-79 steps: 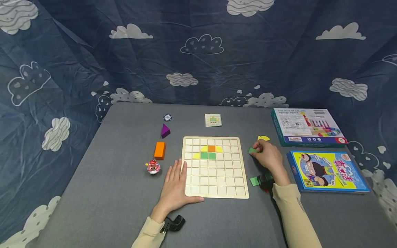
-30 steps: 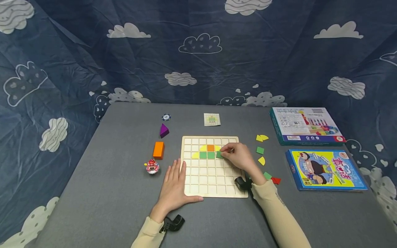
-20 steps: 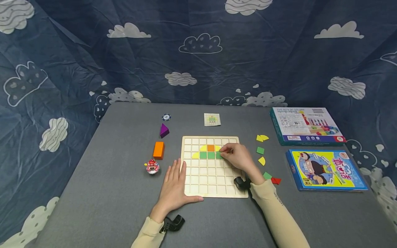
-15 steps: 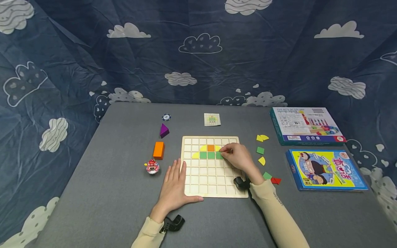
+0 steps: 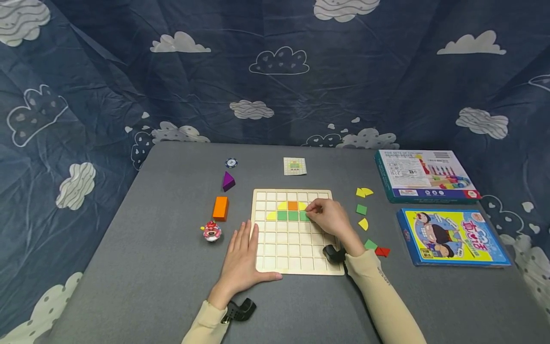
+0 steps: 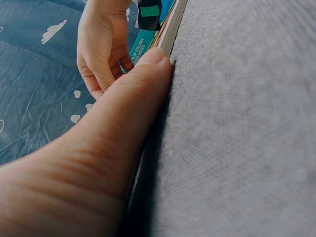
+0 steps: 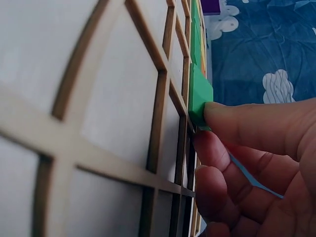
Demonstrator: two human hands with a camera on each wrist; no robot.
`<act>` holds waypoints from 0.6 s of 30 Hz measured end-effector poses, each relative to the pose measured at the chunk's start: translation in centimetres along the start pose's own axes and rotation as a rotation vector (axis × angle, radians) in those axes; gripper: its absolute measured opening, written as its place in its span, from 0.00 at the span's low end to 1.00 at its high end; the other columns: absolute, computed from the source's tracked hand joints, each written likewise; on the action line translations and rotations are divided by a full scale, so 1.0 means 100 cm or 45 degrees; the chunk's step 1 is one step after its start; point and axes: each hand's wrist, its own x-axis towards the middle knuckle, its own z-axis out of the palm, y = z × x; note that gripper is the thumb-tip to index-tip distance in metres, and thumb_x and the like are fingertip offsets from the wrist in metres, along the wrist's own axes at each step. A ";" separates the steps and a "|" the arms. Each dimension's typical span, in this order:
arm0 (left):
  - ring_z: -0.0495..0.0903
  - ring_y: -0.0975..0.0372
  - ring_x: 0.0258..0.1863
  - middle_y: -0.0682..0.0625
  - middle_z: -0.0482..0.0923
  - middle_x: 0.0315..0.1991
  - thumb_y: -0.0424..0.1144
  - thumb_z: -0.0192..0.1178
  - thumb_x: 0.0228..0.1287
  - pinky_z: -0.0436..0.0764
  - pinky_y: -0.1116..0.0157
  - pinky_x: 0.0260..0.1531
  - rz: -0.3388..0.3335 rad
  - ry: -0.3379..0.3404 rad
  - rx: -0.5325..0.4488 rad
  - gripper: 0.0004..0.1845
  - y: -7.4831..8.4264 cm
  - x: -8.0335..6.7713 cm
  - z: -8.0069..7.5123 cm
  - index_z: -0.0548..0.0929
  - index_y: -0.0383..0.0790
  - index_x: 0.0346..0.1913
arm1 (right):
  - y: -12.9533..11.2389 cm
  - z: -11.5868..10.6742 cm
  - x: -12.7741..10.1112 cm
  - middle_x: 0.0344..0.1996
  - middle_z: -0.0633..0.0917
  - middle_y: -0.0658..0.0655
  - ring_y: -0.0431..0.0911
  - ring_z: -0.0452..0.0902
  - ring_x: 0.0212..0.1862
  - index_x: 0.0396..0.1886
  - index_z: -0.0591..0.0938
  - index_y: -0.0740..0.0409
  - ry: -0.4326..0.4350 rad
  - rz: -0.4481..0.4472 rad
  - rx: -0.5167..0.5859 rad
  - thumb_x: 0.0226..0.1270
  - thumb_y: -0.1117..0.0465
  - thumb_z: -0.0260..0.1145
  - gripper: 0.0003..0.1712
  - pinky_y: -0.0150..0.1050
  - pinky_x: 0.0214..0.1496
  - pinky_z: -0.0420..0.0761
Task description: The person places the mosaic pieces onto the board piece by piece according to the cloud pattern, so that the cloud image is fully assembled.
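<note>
Right hand: my right hand [image 5: 328, 218] pinches a green tile [image 7: 199, 100] at the wooden grid board [image 5: 296, 258], centre frame.
Left hand: my left hand [image 5: 241, 260] lies flat, steadying the board's lower-left edge.
Done: five tiles seated.
Left: loose tiles [image 5: 362, 209] wait at right.

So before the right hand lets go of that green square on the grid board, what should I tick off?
1. Right hand pinches the green square: ok.
2. Square fully seated in its cell: not ok; in the right wrist view it stands proud of the lattice.
3. Square lined up beside the two green tiles: ok.
4. Left hand rests flat at the wooden grid board, thumb against its near edge: ok.
5. Match with the pattern card: cannot tell, too small.
6. Spare pieces lie off the board: ok.
</note>
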 end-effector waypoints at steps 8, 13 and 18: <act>0.37 0.49 0.73 0.35 0.39 0.74 0.80 0.59 0.34 0.35 0.56 0.69 -0.001 -0.004 0.002 0.72 0.000 0.000 0.000 0.46 0.31 0.74 | 0.000 0.000 0.001 0.21 0.80 0.47 0.42 0.72 0.24 0.29 0.85 0.55 -0.021 0.001 -0.014 0.58 0.61 0.70 0.02 0.39 0.28 0.69; 0.37 0.50 0.73 0.35 0.39 0.74 0.79 0.60 0.34 0.36 0.56 0.69 0.000 0.001 -0.004 0.72 0.001 0.000 0.000 0.46 0.31 0.74 | 0.001 0.000 0.001 0.21 0.80 0.47 0.42 0.72 0.24 0.29 0.86 0.54 -0.029 -0.006 -0.020 0.58 0.61 0.71 0.02 0.40 0.29 0.70; 0.36 0.50 0.73 0.36 0.39 0.74 0.80 0.60 0.34 0.35 0.56 0.69 -0.006 -0.007 -0.004 0.72 0.001 0.001 -0.001 0.46 0.31 0.74 | 0.001 -0.001 0.000 0.21 0.80 0.47 0.43 0.71 0.24 0.30 0.86 0.55 -0.041 0.000 -0.024 0.58 0.61 0.71 0.02 0.39 0.29 0.69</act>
